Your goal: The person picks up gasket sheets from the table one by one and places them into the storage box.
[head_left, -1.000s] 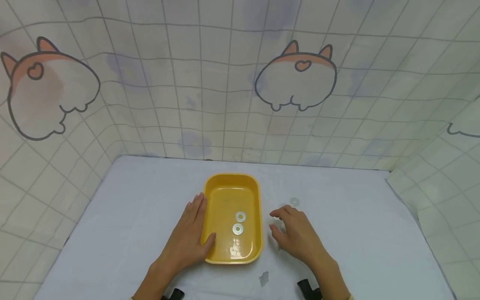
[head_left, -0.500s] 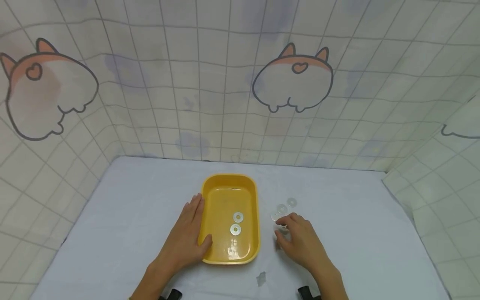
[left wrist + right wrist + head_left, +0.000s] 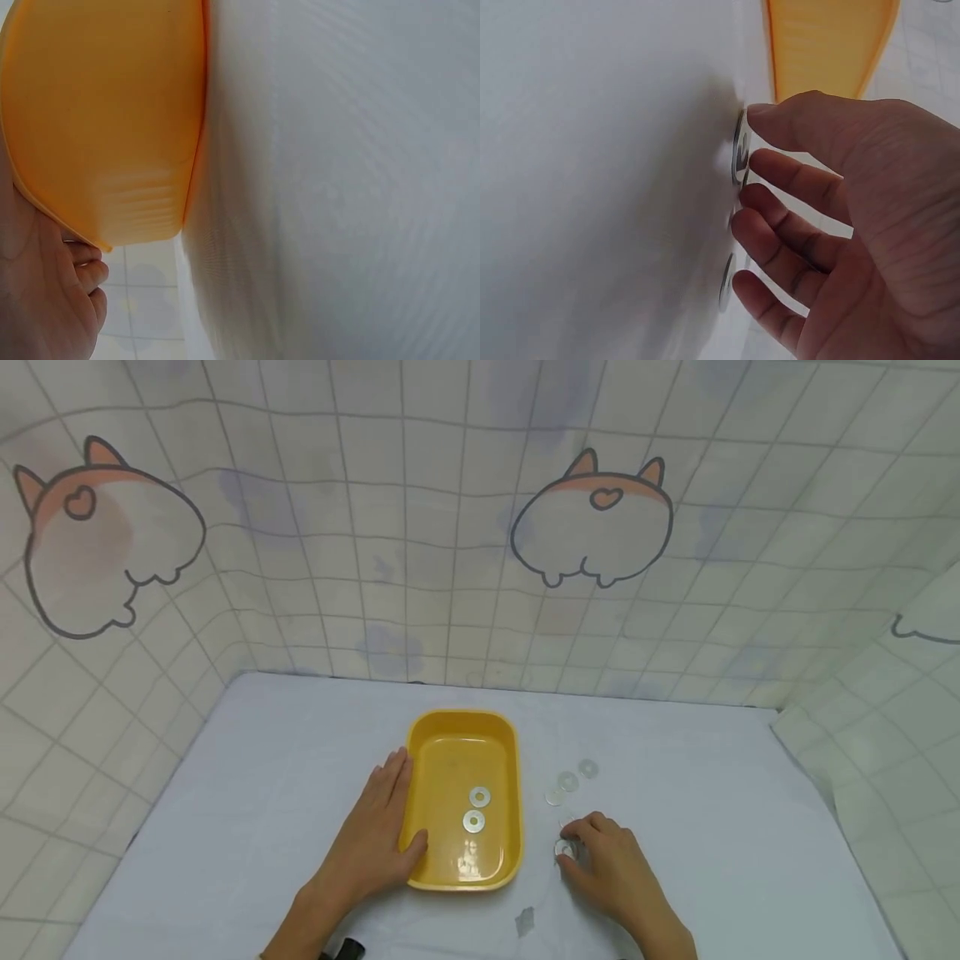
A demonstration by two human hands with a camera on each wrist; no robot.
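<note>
A yellow tray (image 3: 519,777) stands on the white table, with two flat metal washers in it, an upper washer (image 3: 479,797) and a lower washer (image 3: 473,822). My left hand (image 3: 375,843) rests along the tray's left rim, its fingers straight and the thumb over the edge. To the right of the tray, my right hand (image 3: 611,868) pinches another washer (image 3: 740,150) at the tabletop between thumb and index finger. Its other fingers are loosely bent. Beyond it lie more loose washers, among them a far washer (image 3: 588,768) and a middle washer (image 3: 567,782).
A grey patch (image 3: 525,922) marks the white tablecloth (image 3: 720,810) near the front. Behind the table hangs a checked curtain (image 3: 420,568) with cartoon animal prints, which also runs along both sides. A black object (image 3: 349,949) shows beside the left wrist.
My right hand has moved toward the table's front and now has its thumb and index finger on a washer. The loose washers behind it have come into view. My left hand stays on the tray.
</note>
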